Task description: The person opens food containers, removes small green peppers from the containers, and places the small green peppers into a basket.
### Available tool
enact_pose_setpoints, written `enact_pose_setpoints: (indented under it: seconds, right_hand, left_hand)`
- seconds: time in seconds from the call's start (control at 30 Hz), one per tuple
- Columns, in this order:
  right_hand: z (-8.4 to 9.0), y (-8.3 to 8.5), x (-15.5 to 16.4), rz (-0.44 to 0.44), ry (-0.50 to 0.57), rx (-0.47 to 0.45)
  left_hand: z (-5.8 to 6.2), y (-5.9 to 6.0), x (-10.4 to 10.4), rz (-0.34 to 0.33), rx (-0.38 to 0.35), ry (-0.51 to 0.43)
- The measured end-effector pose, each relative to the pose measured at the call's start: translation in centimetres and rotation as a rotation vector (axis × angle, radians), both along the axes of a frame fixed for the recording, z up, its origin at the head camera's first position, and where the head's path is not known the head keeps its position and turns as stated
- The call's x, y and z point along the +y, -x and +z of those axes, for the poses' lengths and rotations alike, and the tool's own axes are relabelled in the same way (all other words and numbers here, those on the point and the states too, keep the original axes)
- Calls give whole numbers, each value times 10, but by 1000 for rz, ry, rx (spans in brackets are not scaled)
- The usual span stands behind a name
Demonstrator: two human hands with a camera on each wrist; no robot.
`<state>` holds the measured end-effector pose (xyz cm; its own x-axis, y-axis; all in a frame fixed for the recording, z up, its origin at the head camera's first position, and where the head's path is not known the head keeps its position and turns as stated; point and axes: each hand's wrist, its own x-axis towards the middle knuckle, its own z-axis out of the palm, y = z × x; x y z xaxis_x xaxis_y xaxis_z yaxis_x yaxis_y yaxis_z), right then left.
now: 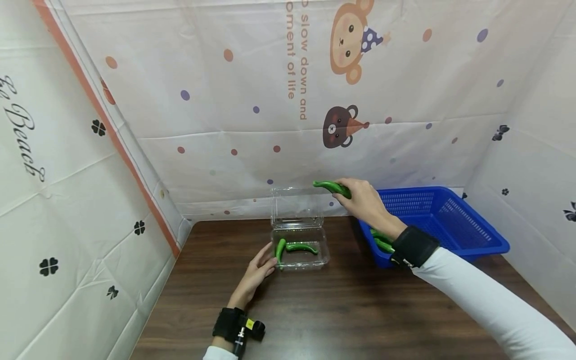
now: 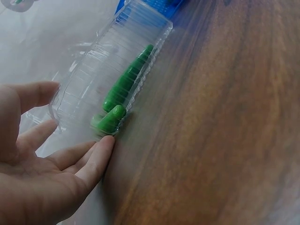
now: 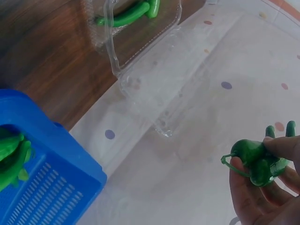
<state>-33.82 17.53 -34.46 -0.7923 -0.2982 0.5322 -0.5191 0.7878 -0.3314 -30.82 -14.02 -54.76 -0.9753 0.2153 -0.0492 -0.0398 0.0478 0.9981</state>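
Note:
A clear plastic clamshell box [image 1: 300,250] stands open on the wooden table [image 1: 315,310], its lid upright, with two green peppers [image 1: 300,247] inside. My left hand [image 1: 256,272] rests with straight fingers against the box's left side [image 2: 79,108]; the peppers inside [image 2: 124,86] show through the wall. My right hand [image 1: 362,200] is raised above and right of the box, gripping a green pepper [image 1: 332,187] that points left. In the right wrist view the pepper [image 3: 255,161] sits between the fingers [image 3: 281,147], with the box [image 3: 140,28] below.
A blue plastic basket [image 1: 443,220] stands on the right of the table with more green peppers [image 1: 381,241] at its near-left corner; these peppers [image 3: 11,157] also show in the right wrist view. Patterned curtain walls close in the back and both sides.

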Motion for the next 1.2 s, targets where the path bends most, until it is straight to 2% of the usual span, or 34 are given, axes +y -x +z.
enact_pose_setpoints:
  seconds: [0.37,0.87,1.2]
  right_hand:
    - [1,-1,13,-17,-6,-4]
    - [15,-7,38,-57,-15,41]
    - [18,-11,51,-74,-24,48]
  left_hand:
    - [0,2,-1,-3,-5,20]
    - [-1,0,0,5,-3,5]
    - [0,0,1,5,-10,7]
